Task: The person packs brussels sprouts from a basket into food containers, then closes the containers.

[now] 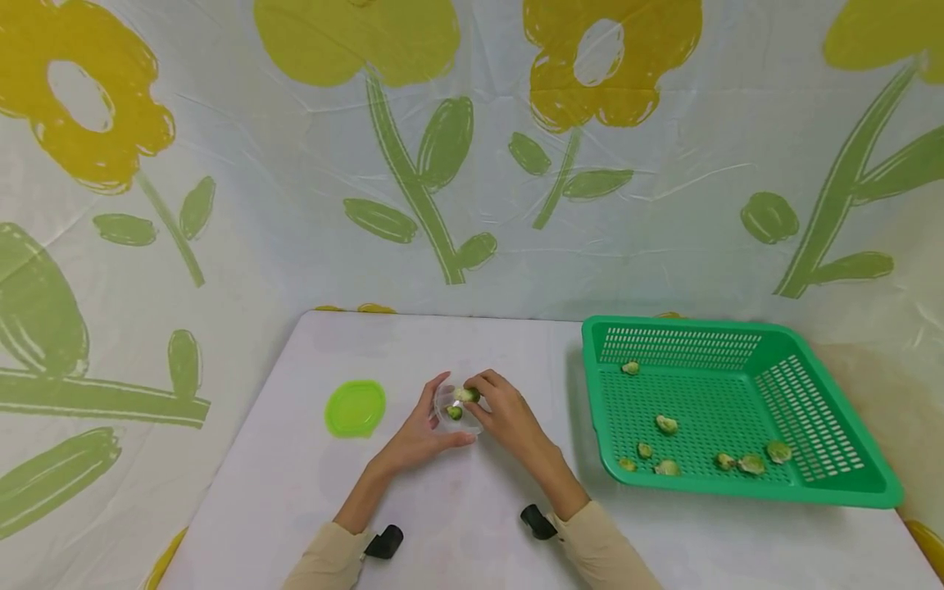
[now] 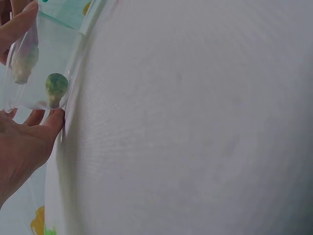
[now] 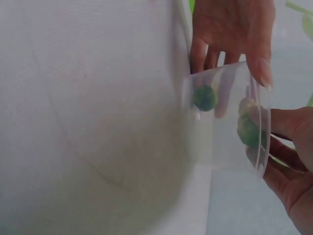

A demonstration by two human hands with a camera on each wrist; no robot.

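A clear plastic cup-like container (image 1: 473, 424) stands on the table, with my left hand (image 1: 416, 438) holding it round its left side. The right wrist view shows the left thumb over the rim and the fingers against the outer wall. One Brussels sprout (image 3: 205, 98) lies at the container's bottom. My right hand (image 1: 512, 418) reaches into the mouth of the container and pinches another Brussels sprout (image 1: 466, 395) between thumb and fingers. This held sprout also shows through the clear wall, above the bottom, in the left wrist view.
A round, bright green lid (image 1: 356, 408) lies on the white table left of the hands. To the right is a large green plastic basket (image 1: 599, 410) with several Brussels sprouts (image 1: 666, 424) on its floor. A flower-patterned sheet (image 1: 295, 164) hangs behind the table.
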